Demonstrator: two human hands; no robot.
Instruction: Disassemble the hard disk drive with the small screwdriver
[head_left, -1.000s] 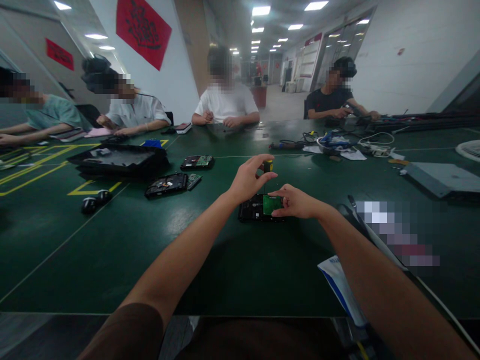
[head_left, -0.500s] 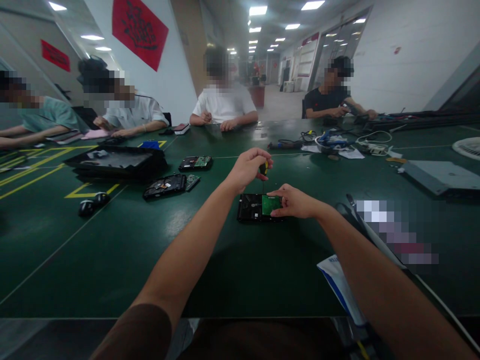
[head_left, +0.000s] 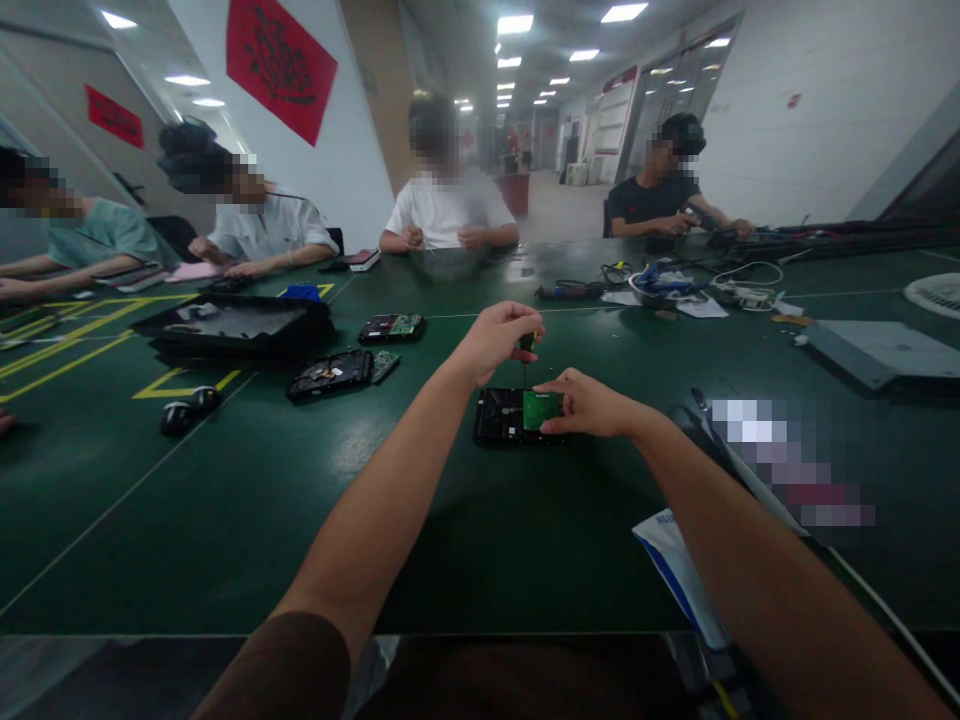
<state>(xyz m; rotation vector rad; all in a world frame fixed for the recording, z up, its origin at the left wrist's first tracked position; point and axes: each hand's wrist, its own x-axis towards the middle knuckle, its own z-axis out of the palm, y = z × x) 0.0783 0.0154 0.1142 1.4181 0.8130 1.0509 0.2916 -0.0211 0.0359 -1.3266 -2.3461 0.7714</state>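
In the head view a hard drive [head_left: 496,412] lies flat on the green table, its black metal side up. A green circuit board [head_left: 538,408] covers its right part. My left hand [head_left: 495,342] is closed around the dark and yellow handle of a small screwdriver [head_left: 529,343]. The shaft stands upright, its tip down at the drive's far edge, close to the board. My right hand [head_left: 589,402] grips the right side of the drive, with thumb and fingers spread over the board's near and far edges. The drive's right end is partly hidden by that hand.
Two other drives, one nearer [head_left: 330,376] and one farther [head_left: 391,327], lie left, before a black tray [head_left: 236,325]. A computer mouse [head_left: 177,416] is further left. Cables [head_left: 667,283] and a grey metal case [head_left: 885,352] lie right. Co-workers sit across the table.
My left hand and the screwdriver have shifted very slightly. My right hand and the drive stay in place. Across the table, a co-worker's hand has lifted a little.
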